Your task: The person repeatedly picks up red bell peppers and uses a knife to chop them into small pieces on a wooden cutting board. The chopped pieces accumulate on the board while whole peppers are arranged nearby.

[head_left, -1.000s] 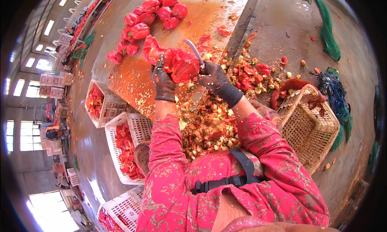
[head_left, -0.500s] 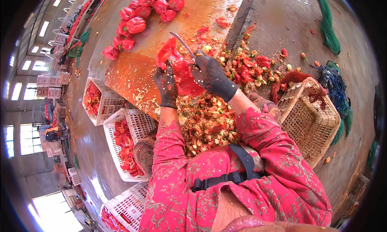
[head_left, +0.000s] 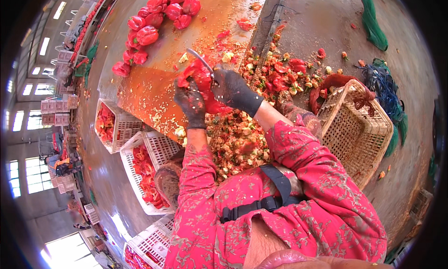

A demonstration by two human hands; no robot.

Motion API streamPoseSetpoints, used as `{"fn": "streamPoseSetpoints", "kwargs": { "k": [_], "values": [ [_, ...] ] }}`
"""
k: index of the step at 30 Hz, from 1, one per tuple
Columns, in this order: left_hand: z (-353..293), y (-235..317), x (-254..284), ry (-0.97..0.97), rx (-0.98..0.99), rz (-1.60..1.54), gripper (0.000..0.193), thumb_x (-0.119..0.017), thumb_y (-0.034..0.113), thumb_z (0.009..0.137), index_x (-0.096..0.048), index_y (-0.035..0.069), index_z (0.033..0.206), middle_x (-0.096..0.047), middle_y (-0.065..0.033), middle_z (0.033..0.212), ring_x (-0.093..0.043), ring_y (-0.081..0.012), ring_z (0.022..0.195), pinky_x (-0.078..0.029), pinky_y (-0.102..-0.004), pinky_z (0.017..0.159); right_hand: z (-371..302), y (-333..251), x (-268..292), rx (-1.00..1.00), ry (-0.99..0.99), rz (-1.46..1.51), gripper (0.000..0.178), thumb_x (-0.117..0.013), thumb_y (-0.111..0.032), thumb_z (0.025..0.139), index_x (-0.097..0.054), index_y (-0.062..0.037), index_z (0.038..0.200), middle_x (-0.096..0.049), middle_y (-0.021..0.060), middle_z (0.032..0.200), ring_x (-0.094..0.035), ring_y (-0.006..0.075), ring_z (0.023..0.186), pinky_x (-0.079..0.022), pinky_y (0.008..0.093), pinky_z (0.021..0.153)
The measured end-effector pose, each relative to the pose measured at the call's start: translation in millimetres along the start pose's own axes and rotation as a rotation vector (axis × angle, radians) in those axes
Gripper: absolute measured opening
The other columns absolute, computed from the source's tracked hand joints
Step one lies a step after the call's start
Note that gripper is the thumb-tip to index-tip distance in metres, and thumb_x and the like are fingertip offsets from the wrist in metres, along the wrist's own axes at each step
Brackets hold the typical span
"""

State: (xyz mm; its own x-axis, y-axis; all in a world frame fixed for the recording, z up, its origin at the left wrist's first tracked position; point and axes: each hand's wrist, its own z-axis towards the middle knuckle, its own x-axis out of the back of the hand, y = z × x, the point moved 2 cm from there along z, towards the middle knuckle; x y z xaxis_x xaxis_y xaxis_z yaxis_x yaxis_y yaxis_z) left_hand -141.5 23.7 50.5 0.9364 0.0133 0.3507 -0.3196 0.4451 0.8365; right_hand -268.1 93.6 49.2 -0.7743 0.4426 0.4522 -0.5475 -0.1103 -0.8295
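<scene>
Red bell pepper point(head_left: 200, 76), cut and floppy, held up over the near part of the desk point(head_left: 140, 91). Left hand point(head_left: 190, 98), dark glove: grip curled round the pepper's left side. Right hand point(head_left: 235, 89), same glove: grip closed tight on a curved knife point(head_left: 198, 57), handle mostly hidden; blade points up-left across the pepper, can't tell if it touches.

Whole red bell peppers point(head_left: 147, 34) clustered at desk's far left. Seeds and scraps scattered over it. Big heap of pepper trimmings point(head_left: 240, 143) just off the desk's near edge; red and pale scraps point(head_left: 280, 77) off its right edge. Left of the desk, two white crates, back one point(head_left: 128, 129) and front one point(head_left: 165, 147), both with cut red pieces. Well right of desk: beige crate point(head_left: 352, 129), tilted; green net point(head_left: 372, 24) beyond.
</scene>
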Motion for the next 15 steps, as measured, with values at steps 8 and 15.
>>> {"fn": "streamPoseSetpoints", "kwargs": {
  "k": [8, 15],
  "values": [
    [23, 10, 21, -0.024, -0.253, 0.247, 0.019, -0.056, 0.01, 0.083, -0.059, -0.002, 0.098, -0.064, -0.0146, 0.084, -0.061, -0.0211, 0.075, -0.046, -0.0329, 0.068, -7, -14, 6, 0.017, 0.003, -0.116, 0.023, -0.055, -0.014, 0.077, -0.044, -0.0005, 0.091, -0.054, 0.0214, 0.073, -0.057, 0.0397, 0.068, -0.045, 0.0454, 0.058],
    [5, 9, 12, -0.059, -0.168, 0.436, 0.015, -0.057, 0.009, 0.082, -0.058, 0.0, 0.094, -0.063, -0.0139, 0.078, -0.061, -0.0207, 0.07, -0.046, -0.0329, 0.063, -1, -8, 0, -0.005, -0.178, -0.574, 0.024, -0.055, -0.012, 0.077, -0.046, -0.002, 0.098, -0.059, 0.0164, 0.083, -0.063, 0.0294, 0.072, -0.052, 0.0378, 0.058]
  ]
}}
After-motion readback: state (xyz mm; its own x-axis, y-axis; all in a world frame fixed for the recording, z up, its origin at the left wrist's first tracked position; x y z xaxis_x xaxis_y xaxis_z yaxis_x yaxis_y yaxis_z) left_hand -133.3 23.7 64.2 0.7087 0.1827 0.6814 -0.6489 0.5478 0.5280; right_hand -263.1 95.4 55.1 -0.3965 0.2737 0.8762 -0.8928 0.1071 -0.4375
